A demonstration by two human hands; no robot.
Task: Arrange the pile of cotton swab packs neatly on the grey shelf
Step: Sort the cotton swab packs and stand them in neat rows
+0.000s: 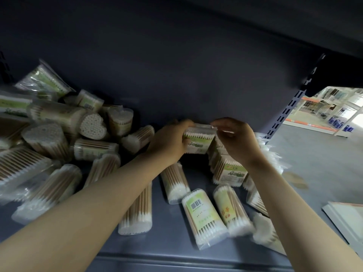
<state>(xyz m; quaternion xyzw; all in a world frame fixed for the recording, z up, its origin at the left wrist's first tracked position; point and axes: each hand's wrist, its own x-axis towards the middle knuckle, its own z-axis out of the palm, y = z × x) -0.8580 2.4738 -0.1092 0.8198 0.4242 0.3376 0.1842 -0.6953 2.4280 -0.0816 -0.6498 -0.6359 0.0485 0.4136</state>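
On your far left, the pile of packs lies jumbled on the grey shelf, reaching up against its back panel. Two packs there show heart-shaped ends of white swab tips, and several carry pale green labels too blurred to read.

Your left hand reaches in over the shelf and grips the left side of a swab pack, fingers curled round it, holding it upright near the back panel. Its label is green and white with dark characters that cannot be made out.

Your right hand is just beside that pack, fingertips pinching its top right corner, so both hands hold the same pack between them.

Below and right of it, a standing pack shows a green-and-white label with similar unreadable characters. Nearer you, loose packs lie flat: one with a barcode label on a green patch, digits too small to read, and touching its right side a pack with orange characters.

At the far right, a slotted upright borders the shelf.
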